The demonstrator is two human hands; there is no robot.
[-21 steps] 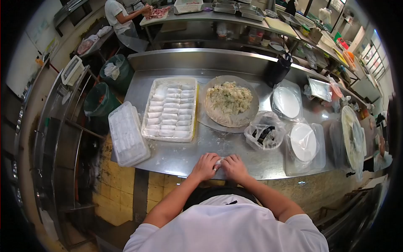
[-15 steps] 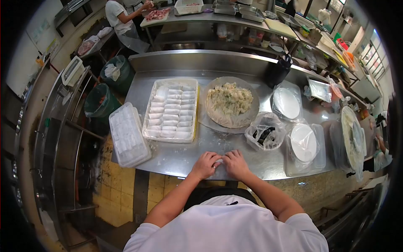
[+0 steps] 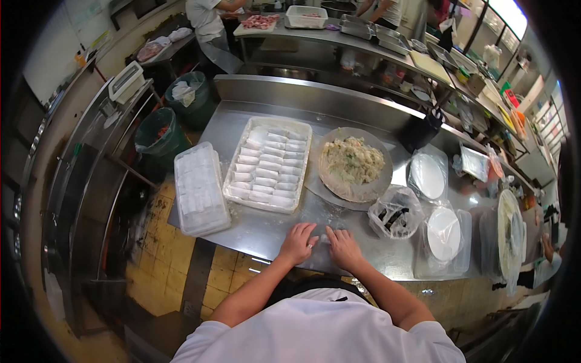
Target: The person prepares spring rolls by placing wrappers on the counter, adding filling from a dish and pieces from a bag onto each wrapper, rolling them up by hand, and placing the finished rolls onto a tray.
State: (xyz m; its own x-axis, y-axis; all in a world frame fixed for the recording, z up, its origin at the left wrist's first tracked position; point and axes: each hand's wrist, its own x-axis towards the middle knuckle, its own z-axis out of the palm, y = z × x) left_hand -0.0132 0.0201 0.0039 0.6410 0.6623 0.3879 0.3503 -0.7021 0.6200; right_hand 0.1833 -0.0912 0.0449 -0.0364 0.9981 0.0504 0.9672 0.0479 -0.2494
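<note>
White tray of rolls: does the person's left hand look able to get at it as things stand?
Likely yes: only lightly dusted metal tabletop shows between the left hand and the near edge of the white tray, which looks uncovered.

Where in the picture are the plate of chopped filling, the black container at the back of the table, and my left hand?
plate of chopped filling [image 3: 353,161]: head view, middle of the filling
black container [image 3: 419,132]: head view, its dark side
left hand [image 3: 296,243]: head view, back of the hand

White shirt [image 3: 321,331] (short sleeves [image 3: 203,340])
</note>
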